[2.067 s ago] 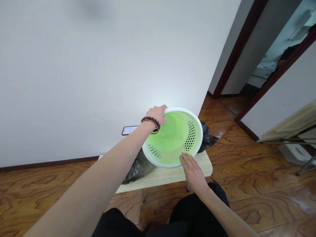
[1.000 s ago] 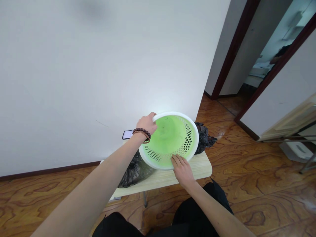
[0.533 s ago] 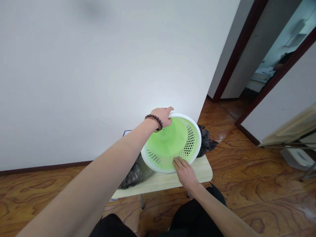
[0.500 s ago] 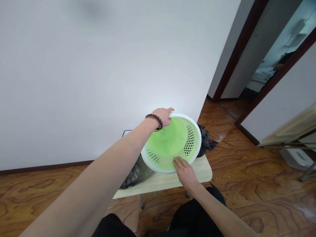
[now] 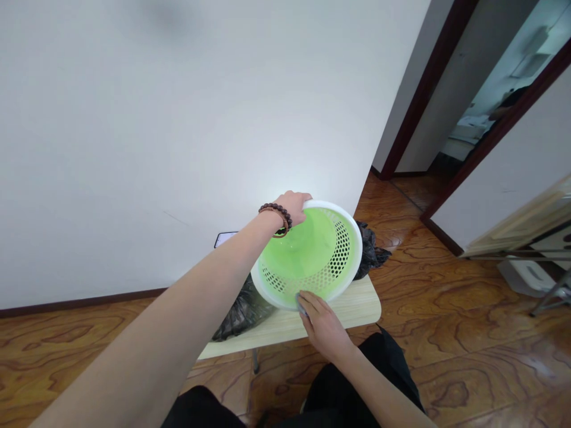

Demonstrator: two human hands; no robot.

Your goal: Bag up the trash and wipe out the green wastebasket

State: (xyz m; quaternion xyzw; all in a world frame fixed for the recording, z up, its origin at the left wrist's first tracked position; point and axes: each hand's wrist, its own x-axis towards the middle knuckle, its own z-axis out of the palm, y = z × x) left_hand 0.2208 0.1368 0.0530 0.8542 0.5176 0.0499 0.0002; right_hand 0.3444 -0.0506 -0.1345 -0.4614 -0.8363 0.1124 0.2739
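Note:
A round plastic colander point(image 5: 341, 249), light green inside with a white rim and a band of holes, is tilted toward me above a small pale table point(image 5: 357, 306). My left hand point(image 5: 292, 206), with beaded bracelets on the wrist, grips its far rim, fingers closed over the edge. At the near rim, my right hand point(image 5: 323, 324) is closed on a small grey cloth point(image 5: 301, 305), mostly hidden under the fingers and pressed against the rim. Whether it is a cloth or a sponge is hard to tell.
Black plastic bags point(image 5: 243, 309) lie on the table left of the colander, and another black bag point(image 5: 372, 252) sits at its right. A phone point(image 5: 224, 238) lies by the white wall point(image 5: 178, 119). A doorway with a person beyond opens at the right; a white bin point(image 5: 526, 276) stands on the floor.
My right hand has slid left along the near side, from the inner holes to the rim, and the grey cloth shows more. My left hand keeps its hold on the far rim.

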